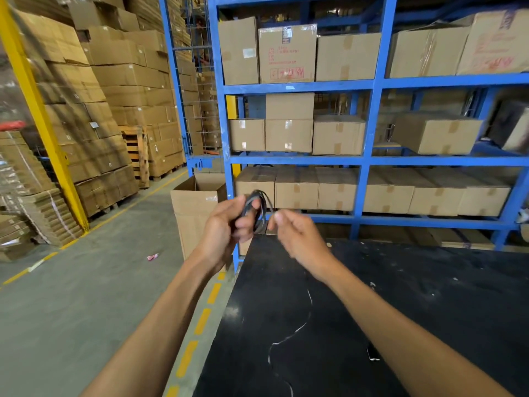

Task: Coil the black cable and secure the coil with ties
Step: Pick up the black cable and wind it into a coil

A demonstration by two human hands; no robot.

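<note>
My left hand (226, 222) holds a small coil of black cable (256, 203) upright in front of me, above the far left corner of the black table (400, 296). Several loops stick up past my fingers. My right hand (294, 233) is just right of the coil with thumb and fingers pinched together near the loops; what it pinches is too small and blurred to tell. A thin white tie (289, 336) lies in a wavy line on the table between my forearms.
Blue steel shelving (369, 121) full of taped cardboard boxes stands behind the table. An open cardboard box (197, 202) sits on the floor left of the table. Stacked cartons and a yellow post (37, 116) fill the left; a yellow dashed line (200, 322) runs beside the table.
</note>
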